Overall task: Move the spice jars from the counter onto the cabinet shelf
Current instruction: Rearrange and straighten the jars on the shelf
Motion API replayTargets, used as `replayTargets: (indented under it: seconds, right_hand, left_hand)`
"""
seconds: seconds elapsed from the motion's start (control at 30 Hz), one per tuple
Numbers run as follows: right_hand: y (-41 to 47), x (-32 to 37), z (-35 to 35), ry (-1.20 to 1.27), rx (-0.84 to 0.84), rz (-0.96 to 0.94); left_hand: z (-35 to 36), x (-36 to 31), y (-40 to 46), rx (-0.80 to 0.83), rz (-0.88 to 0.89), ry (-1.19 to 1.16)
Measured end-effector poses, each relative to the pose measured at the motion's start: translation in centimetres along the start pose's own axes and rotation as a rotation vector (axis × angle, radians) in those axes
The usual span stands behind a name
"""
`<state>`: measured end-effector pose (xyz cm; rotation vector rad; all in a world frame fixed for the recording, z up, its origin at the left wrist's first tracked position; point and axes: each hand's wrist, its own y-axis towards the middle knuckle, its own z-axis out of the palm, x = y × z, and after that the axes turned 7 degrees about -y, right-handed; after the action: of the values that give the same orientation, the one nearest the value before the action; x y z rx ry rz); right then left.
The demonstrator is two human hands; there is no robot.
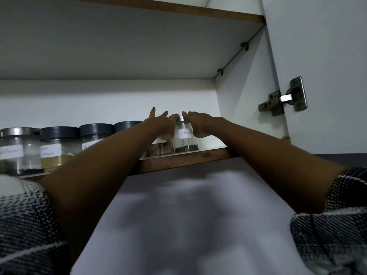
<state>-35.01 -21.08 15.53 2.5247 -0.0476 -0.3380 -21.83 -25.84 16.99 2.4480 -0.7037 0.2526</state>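
Observation:
A small glass jar labelled "Cloves" (185,138), with a silver cap and dark cloves at its bottom, stands near the front edge of the cabinet shelf (198,158). My right hand (199,124) wraps its right side, fingertips pinching the cap. On the jar's left is my left hand (161,126), its fingers stretched out, one fingertip touching the cap. Under the left hand, a second small jar (158,149) with brownish contents is partly hidden. Several black-lidded spice jars (57,147) line the shelf to the left.
The upper shelf's underside (119,46) hangs well above the jars. At the right, the cabinet side wall (248,92) carries a metal hinge (284,98) and the open door (321,56). Bare shelf lies right of the cloves jar.

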Motion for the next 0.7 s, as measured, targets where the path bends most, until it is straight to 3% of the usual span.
replayTargets:
  seconds: [0.3, 0.5, 0.7]
  right_hand:
    - [-0.4, 0.0, 0.7, 0.064, 0.006, 0.016]
    - [-1.8, 0.1, -0.1, -0.029, -0.367, 0.089]
    - [-5.7, 2.0, -1.4, 0.491, -0.582, 0.155]
  left_hand:
    - [0.2, -0.5, -0.7, 0.0, -0.011, 0.137]
    - [-0.9, -0.3, -2.7, -0.186, 0.059, 0.093]
    - [-2.9, 0.0, -8.9, -0.501, 0.265, -0.122]
